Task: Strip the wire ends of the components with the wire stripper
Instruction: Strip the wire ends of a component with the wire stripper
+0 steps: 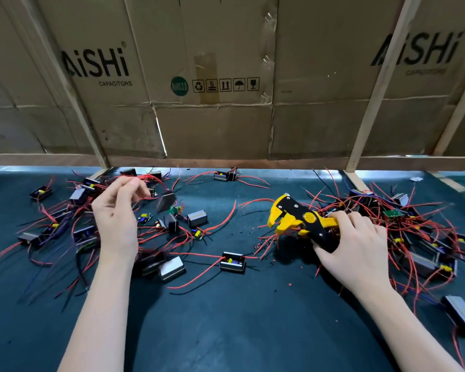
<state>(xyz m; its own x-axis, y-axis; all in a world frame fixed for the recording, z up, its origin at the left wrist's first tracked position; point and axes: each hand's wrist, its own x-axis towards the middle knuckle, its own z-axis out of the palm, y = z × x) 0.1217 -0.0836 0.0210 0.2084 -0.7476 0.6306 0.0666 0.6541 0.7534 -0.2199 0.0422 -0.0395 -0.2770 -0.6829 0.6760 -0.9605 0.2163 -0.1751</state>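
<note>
One wire stripper, yellow and black, two hands, two heaps of components: a left pile and a denser right pile, too tangled to count. Right hand wraps the stripper's handles near the right pile, tool head pointing left, its mouth agape. Left hand raised over the left pile, fingers pinching a red wire with a blurred component dangling off it. One lone component sits near centre on the dark mat. Cardboard boxes stand far behind
</note>
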